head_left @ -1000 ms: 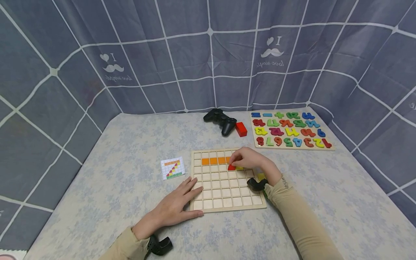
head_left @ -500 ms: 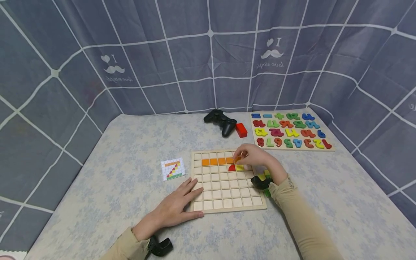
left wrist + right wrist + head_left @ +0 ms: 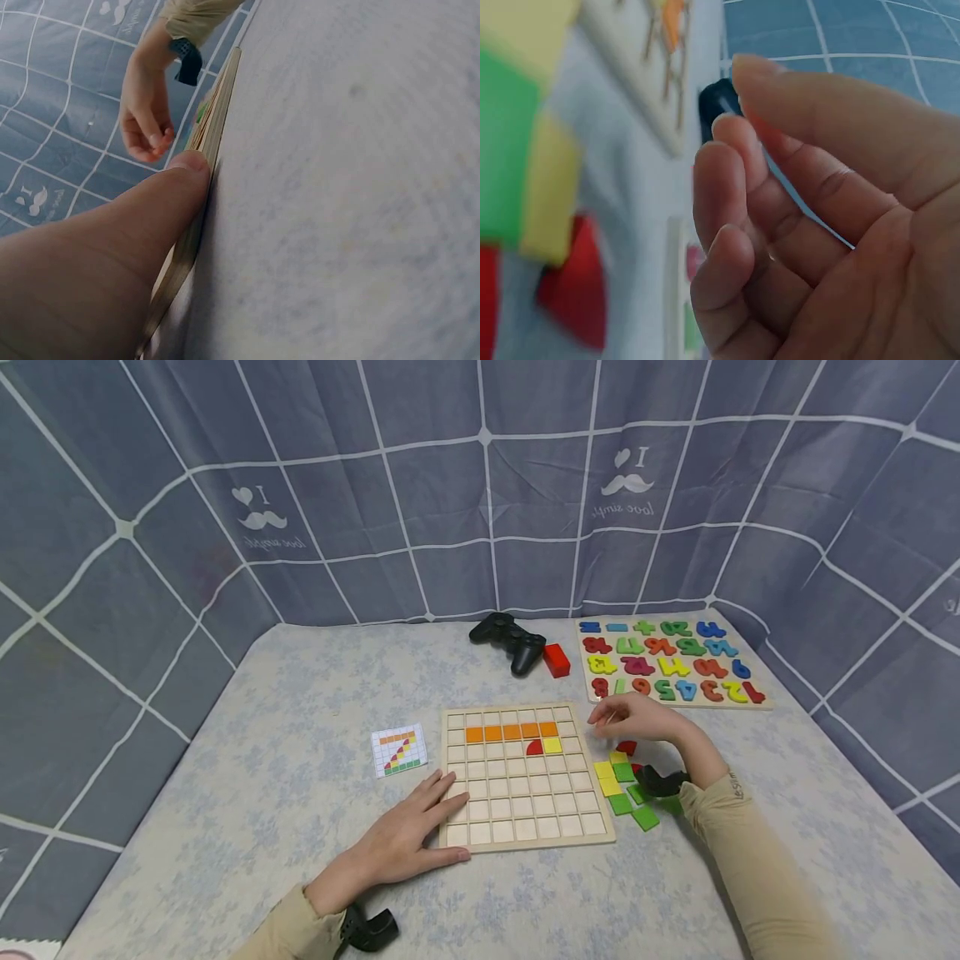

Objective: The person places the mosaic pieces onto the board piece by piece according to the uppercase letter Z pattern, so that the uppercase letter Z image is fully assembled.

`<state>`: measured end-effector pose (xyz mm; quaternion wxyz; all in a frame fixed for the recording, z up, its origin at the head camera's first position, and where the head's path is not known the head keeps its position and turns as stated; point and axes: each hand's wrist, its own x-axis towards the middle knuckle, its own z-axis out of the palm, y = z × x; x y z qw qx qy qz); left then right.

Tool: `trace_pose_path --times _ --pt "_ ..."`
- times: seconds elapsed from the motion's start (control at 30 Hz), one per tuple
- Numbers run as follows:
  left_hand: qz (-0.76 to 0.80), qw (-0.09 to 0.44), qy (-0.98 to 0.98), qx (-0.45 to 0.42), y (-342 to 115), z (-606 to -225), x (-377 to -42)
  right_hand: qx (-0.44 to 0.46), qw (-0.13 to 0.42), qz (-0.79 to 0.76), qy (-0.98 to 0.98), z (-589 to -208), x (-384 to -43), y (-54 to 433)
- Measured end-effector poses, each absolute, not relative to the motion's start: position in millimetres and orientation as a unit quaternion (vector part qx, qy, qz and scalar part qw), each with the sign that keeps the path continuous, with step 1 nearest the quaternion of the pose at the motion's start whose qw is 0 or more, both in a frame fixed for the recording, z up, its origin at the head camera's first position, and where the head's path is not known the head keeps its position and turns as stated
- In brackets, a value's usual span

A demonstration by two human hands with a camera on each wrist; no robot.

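A wooden grid board (image 3: 501, 787) lies in the middle of the table. Several orange square tiles (image 3: 512, 732) form a row near its far side. Below the row's right end sit a red quarter-round tile (image 3: 535, 747) and a yellow square tile (image 3: 552, 745). My left hand (image 3: 408, 831) rests on the board's left edge, fingers spread; its thumb (image 3: 187, 169) lies along the near edge in the left wrist view. My right hand (image 3: 637, 717) hovers right of the board, fingers loosely bent and holding nothing, as the right wrist view shows. Loose green tiles (image 3: 645, 817), yellow ones and red ones lie below it.
A pattern card (image 3: 398, 749) with a coloured figure lies left of the board. Behind stand a black game controller (image 3: 510, 641) and a red block (image 3: 557, 661). A number puzzle board (image 3: 675, 702) lies at the back right. Grey checked cloth (image 3: 420, 485) hangs around the table.
My right hand has left the red and yellow tiles on the board and moved right, off the board, uncovering the loose tiles. My left hand stays in place.
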<state>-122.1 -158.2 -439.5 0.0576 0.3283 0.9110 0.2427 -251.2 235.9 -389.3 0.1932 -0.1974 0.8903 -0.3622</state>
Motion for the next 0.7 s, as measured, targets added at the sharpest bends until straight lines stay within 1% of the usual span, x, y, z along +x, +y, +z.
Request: trace_pose_path --times 0.27,0.53,0.7 --pt "0.239 0.058 0.913 0.326 -158.1 -439.9 -121.8 -0.194 0.240 -0.380 0.872 -400.3 -242.8 250.8" --pt "0.237 0.056 0.914 0.323 -157.9 -440.5 -121.7 -0.220 0.229 -0.392 0.864 -411.3 -241.1 258.3" --pt "0.235 0.059 0.915 0.322 -157.8 -440.3 -121.5 -0.214 0.230 -0.394 0.864 -411.3 -239.4 260.0"
